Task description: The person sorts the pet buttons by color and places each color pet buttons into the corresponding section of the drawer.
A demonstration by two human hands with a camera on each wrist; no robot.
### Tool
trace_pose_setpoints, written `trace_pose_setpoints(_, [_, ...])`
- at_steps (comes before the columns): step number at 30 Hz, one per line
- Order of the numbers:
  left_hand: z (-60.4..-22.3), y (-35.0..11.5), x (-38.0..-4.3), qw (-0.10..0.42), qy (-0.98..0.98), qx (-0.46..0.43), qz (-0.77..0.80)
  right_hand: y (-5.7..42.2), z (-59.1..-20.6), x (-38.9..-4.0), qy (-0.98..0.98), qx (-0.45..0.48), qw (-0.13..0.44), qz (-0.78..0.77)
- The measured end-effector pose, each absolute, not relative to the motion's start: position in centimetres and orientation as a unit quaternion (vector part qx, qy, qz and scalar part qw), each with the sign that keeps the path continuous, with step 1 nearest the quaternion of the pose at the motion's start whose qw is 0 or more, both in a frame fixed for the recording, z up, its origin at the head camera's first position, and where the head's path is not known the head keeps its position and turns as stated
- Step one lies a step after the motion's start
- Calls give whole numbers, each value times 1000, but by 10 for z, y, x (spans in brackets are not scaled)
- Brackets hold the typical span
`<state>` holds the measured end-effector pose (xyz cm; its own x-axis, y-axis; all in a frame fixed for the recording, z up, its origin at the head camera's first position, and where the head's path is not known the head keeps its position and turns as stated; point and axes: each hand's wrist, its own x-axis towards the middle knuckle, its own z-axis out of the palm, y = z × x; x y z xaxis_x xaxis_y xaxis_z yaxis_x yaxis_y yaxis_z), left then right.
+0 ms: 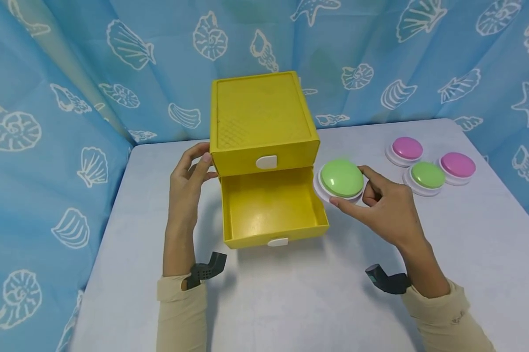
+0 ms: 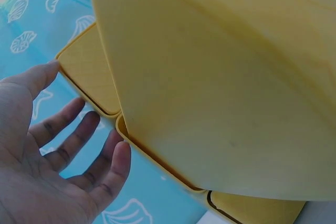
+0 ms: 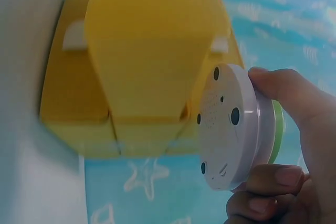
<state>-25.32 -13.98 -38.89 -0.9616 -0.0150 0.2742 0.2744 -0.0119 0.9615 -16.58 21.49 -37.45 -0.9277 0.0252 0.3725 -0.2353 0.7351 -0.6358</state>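
Observation:
A yellow drawer unit stands on the table with one drawer pulled out; its visible floor holds nothing. In the left wrist view that drawer lies between two others. My left hand touches the unit's left side with thumb and fingertips, fingers spread and slightly bent. To the right of the drawer, my right hand pinches a round push button with a green dome by its white rim. The right wrist view shows the button's white underside with dark round feet, tilted toward the unit.
Near the back right of the table sit two pink push buttons and another green one. A blue curtain with white shell prints hangs behind and along the sides.

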Motion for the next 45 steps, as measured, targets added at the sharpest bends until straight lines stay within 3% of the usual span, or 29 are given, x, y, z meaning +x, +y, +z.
trace_pose_setpoints(19, [-389, -140, -252, 107, -697, -93, -703, 133, -377, -169, -882, 200, 184, 384])
trace_pose_setpoints(45, [-388, -140, -253, 101, -691, -97, -709, 97, -377, -169, -898, 210, 165, 349])
